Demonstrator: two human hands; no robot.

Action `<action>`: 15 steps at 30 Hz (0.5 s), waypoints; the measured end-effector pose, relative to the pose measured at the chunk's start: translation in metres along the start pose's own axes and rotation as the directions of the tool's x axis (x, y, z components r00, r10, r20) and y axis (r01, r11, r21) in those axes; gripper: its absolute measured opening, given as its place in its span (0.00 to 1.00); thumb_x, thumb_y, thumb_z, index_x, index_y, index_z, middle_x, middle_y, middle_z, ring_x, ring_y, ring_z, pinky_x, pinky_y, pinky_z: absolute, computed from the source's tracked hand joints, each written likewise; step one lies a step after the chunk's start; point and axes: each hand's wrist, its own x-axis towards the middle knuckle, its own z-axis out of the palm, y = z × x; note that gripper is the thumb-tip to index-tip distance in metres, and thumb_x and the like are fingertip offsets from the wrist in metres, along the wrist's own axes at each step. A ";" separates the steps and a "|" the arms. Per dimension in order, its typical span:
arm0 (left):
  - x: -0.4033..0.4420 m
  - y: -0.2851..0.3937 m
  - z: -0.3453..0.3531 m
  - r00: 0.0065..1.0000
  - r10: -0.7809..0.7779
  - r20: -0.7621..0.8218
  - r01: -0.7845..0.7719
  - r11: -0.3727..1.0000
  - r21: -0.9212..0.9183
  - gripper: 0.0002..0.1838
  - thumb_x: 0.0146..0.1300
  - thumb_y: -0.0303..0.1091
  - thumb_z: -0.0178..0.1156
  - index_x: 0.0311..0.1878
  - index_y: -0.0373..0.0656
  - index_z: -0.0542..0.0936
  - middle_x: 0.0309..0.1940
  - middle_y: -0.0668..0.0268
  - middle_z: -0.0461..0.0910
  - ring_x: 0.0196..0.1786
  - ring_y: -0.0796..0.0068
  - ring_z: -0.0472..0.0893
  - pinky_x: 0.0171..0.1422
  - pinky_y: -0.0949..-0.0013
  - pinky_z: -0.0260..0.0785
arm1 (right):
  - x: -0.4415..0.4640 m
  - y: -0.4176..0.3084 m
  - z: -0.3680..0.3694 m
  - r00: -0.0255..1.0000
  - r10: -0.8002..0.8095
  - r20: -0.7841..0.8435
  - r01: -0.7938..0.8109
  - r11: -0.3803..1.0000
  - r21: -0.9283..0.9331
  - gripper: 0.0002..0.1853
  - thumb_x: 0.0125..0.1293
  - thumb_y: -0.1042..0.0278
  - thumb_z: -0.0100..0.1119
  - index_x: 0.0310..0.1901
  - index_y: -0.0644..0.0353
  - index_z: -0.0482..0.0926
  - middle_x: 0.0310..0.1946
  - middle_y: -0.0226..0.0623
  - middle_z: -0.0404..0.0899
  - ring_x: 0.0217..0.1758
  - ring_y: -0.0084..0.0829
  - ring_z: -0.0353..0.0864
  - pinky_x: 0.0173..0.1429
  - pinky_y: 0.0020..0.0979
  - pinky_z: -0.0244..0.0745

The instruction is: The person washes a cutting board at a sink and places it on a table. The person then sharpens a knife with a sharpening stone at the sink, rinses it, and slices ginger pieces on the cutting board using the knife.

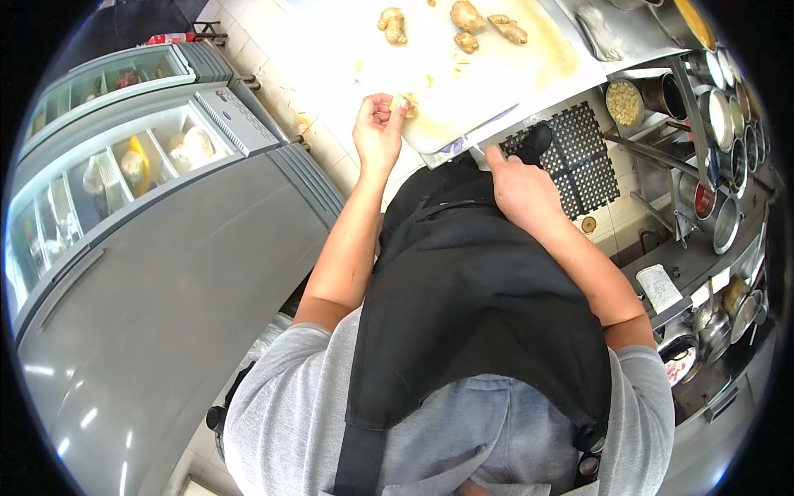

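My left hand (380, 132) is over the near left edge of the white cutting board (496, 87), its thumb and fingers pinching a pale yellow piece of ginger (409, 105). My right hand (524, 192) is closed in front of the black apron, forefinger stretched forward. It grips what looks like a knife (478, 150); only a thin pale sliver shows and the handle is hidden. Several knobbly ginger roots lie at the far side of the board, among them one on the left (393, 27) and one on the right (509, 30). Small peel scraps (459, 62) lie nearer.
A grey chest freezer (190, 273) with a glass-topped food display (124, 169) stands at left. Metal shelves with pots (715, 120) and a pan of pale chopped pieces (624, 103) are at right. A black perforated mat (579, 157) covers part of the tiled floor.
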 end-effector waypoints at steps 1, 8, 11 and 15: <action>0.000 0.000 0.000 1.000 -0.002 0.001 0.002 1.000 0.001 0.16 0.70 0.32 0.74 0.52 0.36 0.79 0.39 0.65 0.80 0.34 0.79 0.83 0.39 0.75 0.77 | -0.001 0.001 0.001 1.000 0.001 0.002 -0.001 1.000 0.001 0.10 0.74 0.73 0.47 0.53 0.62 0.71 0.36 0.56 0.86 0.39 0.57 0.90 0.45 0.55 0.86; 0.001 0.004 0.001 0.998 -0.051 0.024 0.053 0.995 -0.084 0.15 0.71 0.33 0.73 0.51 0.37 0.79 0.39 0.65 0.81 0.34 0.79 0.83 0.39 0.75 0.77 | 0.011 -0.002 0.007 1.000 0.002 -0.002 -0.002 0.999 0.035 0.09 0.73 0.73 0.49 0.51 0.63 0.71 0.36 0.57 0.86 0.41 0.58 0.90 0.45 0.56 0.84; 0.001 0.003 -0.002 0.999 -0.043 0.027 0.045 0.997 -0.060 0.15 0.71 0.33 0.73 0.51 0.37 0.78 0.40 0.65 0.81 0.35 0.79 0.83 0.39 0.75 0.77 | 0.033 0.002 0.022 1.000 -0.015 0.001 0.015 0.998 0.055 0.10 0.73 0.73 0.49 0.53 0.63 0.71 0.37 0.58 0.87 0.42 0.59 0.89 0.47 0.57 0.84; 0.001 0.005 -0.011 0.994 -0.061 0.095 0.064 0.998 -0.027 0.14 0.73 0.32 0.71 0.54 0.37 0.79 0.42 0.64 0.82 0.38 0.78 0.84 0.43 0.73 0.79 | 0.059 0.018 0.034 0.998 -0.038 0.048 0.034 0.996 0.081 0.11 0.76 0.70 0.48 0.55 0.65 0.72 0.38 0.61 0.87 0.43 0.61 0.88 0.49 0.59 0.81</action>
